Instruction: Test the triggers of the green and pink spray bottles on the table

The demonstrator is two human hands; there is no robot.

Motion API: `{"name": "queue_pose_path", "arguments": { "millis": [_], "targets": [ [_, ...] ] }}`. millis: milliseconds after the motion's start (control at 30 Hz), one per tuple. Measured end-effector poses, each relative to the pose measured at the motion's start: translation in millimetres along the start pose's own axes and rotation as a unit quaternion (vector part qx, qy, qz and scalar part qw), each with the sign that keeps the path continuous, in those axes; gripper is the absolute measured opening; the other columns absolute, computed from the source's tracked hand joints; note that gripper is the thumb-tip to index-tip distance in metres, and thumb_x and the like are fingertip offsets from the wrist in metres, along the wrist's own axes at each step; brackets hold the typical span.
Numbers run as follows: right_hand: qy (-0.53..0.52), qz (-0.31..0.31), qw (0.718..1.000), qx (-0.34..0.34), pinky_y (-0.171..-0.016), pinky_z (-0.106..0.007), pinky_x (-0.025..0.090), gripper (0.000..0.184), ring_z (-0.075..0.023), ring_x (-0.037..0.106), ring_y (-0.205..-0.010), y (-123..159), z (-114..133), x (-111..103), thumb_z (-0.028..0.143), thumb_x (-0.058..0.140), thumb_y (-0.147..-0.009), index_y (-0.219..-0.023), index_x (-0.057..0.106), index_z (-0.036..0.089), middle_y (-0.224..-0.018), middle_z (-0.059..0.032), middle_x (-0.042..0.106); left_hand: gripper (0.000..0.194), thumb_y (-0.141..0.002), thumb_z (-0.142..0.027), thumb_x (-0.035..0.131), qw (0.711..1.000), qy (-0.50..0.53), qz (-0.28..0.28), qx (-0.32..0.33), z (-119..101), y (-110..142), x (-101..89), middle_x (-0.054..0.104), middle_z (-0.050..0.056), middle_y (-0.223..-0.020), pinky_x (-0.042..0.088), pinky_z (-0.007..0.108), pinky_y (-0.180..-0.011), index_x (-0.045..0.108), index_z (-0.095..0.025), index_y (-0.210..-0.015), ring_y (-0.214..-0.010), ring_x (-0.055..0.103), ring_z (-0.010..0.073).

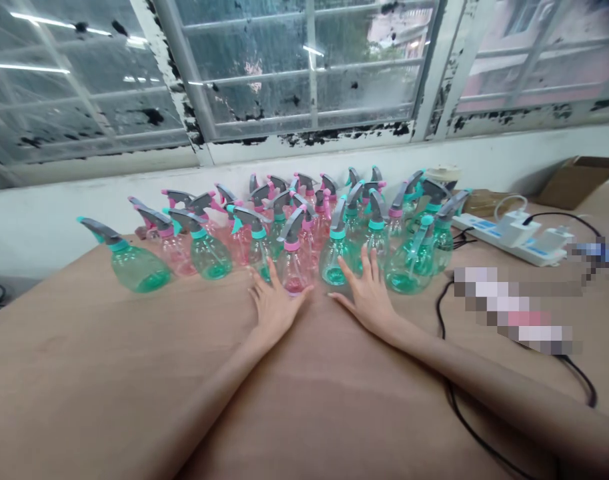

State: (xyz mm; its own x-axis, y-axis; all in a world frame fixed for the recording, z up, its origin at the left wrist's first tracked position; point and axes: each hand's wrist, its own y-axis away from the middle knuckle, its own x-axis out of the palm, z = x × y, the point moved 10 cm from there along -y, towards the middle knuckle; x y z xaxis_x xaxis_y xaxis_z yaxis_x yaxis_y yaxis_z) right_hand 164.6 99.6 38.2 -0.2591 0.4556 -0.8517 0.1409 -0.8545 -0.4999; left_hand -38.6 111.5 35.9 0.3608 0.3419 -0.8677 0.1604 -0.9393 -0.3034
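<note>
My left hand [275, 303] is spread on the table, its fingertips close to a pink spray bottle [295, 270] and a green spray bottle [260, 252]. To the right, my right hand [368, 297] also has its fingers apart, nearest a green spray bottle [334, 263] with a grey trigger head. Neither hand grips anything; whether the fingertips touch the bottles I cannot tell. Several more pink and green spray bottles stand crowded behind. One green bottle [139, 267] leans at the left end, and another tilted green bottle [409, 267] is right of my right hand.
A white power strip [514, 237] with plugged-in chargers lies at the right. A black cable [449, 393] runs past my right forearm. A blurred-out object [514, 313] lies beside it. An open cardboard box [577, 180] is at the back right, below the window [304, 73].
</note>
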Motion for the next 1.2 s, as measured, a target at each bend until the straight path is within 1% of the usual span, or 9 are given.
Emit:
{"name": "queue_pose_path", "arguments": {
  "millis": [300, 500, 600, 667, 733, 833, 1033, 1100, 1200],
  "targets": [
    [-0.018, 0.021, 1.0, 0.013, -0.102, -0.068, 0.031, 0.075, -0.0461, 0.002, -0.144, -6.9, -11.7, 9.3, 0.056, 0.052, -0.088, -0.151, 0.026, 0.024, -0.16, -0.0191, -0.002, 0.112, -0.076, -0.071, 0.056, 1.0, -0.009, -0.016, -0.012, 5.9, -13.4, -2.3, 0.003, 0.032, -0.155, 0.02, 0.062, -0.109, 0.0, -0.012, -0.153, -0.141, 0.015, 0.0498],
    [-0.065, 0.0, 0.998, -0.006, -0.108, -0.066, 0.025, 0.072, -0.042, 0.0, -0.145, 6.2, -9.2, -2.1, 0.05, 0.055, -0.089, -0.149, 0.03, 0.021, -0.16, -0.0194, 0.001, 0.099, -0.075, -0.063, 0.062, 0.997, 0.049, -0.042, -0.033, 19.0, -22.6, -11.1, 0.015, 0.028, -0.152, 0.029, 0.061, -0.105, 0.019, -0.015, -0.151, -0.136, 0.027, 0.0491],
    [-0.115, 0.005, 0.993, -0.037, -0.111, -0.061, 0.025, 0.067, -0.0391, 0.01, -0.146, 17.3, -1.3, -13.2, 0.045, 0.054, -0.09, -0.147, 0.033, 0.017, -0.159, -0.0217, 0.013, 0.085, -0.075, -0.057, 0.065, 0.995, 0.076, -0.059, -0.024, 20.2, -24.3, -15.9, 0.018, 0.027, -0.15, 0.026, 0.056, -0.109, 0.037, -0.01, -0.141, -0.14, 0.023, 0.044],
    [-0.175, 0.022, 0.983, -0.056, -0.112, -0.055, 0.029, 0.063, -0.0353, 0.026, -0.143, 23.7, 4.6, -19.5, 0.043, 0.052, -0.092, -0.144, 0.036, 0.013, -0.152, -0.0233, 0.03, 0.077, -0.074, -0.055, 0.066, 0.994, 0.08, -0.067, -0.02, 19.5, -21.3, -19.5, 0.022, 0.026, -0.147, 0.026, 0.052, -0.112, 0.046, -0.007, -0.131, -0.141, 0.022, 0.0405],
    [-0.252, 0.054, 0.965, -0.05, -0.11, -0.05, 0.036, 0.058, -0.031, 0.043, -0.134, 27.4, 7.3, -22.2, 0.043, 0.052, -0.092, -0.14, 0.04, 0.013, -0.142, -0.021, 0.047, 0.072, -0.072, -0.056, 0.067, 0.994, 0.085, -0.071, -0.015, 17.5, -13.0, -23.5, 0.025, 0.023, -0.144, 0.027, 0.051, -0.112, 0.05, -0.008, -0.123, -0.14, 0.025, 0.0387],
    [-0.359, 0.089, 0.929, -0.025, -0.105, -0.048, 0.042, 0.056, -0.0279, 0.054, -0.125, 26.2, 10.2, -26.5, 0.047, 0.058, -0.088, -0.134, 0.044, 0.017, -0.135, -0.0166, 0.055, 0.066, -0.069, -0.058, 0.068, 0.994, 0.093, -0.063, 0.014, 7.5, 10.5, -29.1, 0.031, 0.02, -0.139, 0.032, 0.051, -0.109, 0.052, -0.012, -0.114, -0.136, 0.032, 0.0371],
    [-0.465, -0.002, 0.885, 0.014, -0.108, -0.054, 0.036, 0.107, -0.0304, 0.035, -0.138, 10.7, 21.5, -72.4, 0.058, 0.074, -0.069, -0.149, 0.011, 0.026, -0.152, -0.0161, 0.03, 0.055, -0.073, -0.053, 0.069, 0.981, 0.166, 0.067, 0.067, -29.6, 65.6, -13.6, 0.062, 0.012, -0.109, 0.046, 0.051, -0.091, 0.047, -0.018, -0.11, -0.108, 0.06, 0.033],
    [-0.459, -0.03, 0.888, 0.021, -0.109, -0.054, 0.035, 0.112, -0.0306, 0.031, -0.139, 7.7, 28.2, -86.1, 0.059, 0.076, -0.065, -0.149, 0.01, 0.027, -0.151, -0.0148, 0.027, 0.049, -0.077, -0.051, 0.066, 0.979, 0.161, 0.086, 0.088, -42.0, 75.0, -7.8, 0.065, 0.011, -0.104, 0.046, 0.052, -0.089, 0.047, -0.018, -0.108, -0.103, 0.062, 0.0327],
    [-0.432, -0.05, 0.9, 0.033, -0.11, -0.055, 0.032, 0.104, -0.0315, 0.033, -0.136, 3.2, 34.5, -90.2, 0.057, 0.077, -0.065, -0.145, 0.019, 0.024, -0.143, -0.015, 0.033, 0.048, -0.079, -0.048, 0.066, 0.981, 0.114, 0.059, 0.143, -55.4, 81.3, -4.5, 0.064, 0.014, -0.106, 0.045, 0.055, -0.088, 0.046, -0.016, -0.11, -0.102, 0.062, 0.0339]
  ]
}}
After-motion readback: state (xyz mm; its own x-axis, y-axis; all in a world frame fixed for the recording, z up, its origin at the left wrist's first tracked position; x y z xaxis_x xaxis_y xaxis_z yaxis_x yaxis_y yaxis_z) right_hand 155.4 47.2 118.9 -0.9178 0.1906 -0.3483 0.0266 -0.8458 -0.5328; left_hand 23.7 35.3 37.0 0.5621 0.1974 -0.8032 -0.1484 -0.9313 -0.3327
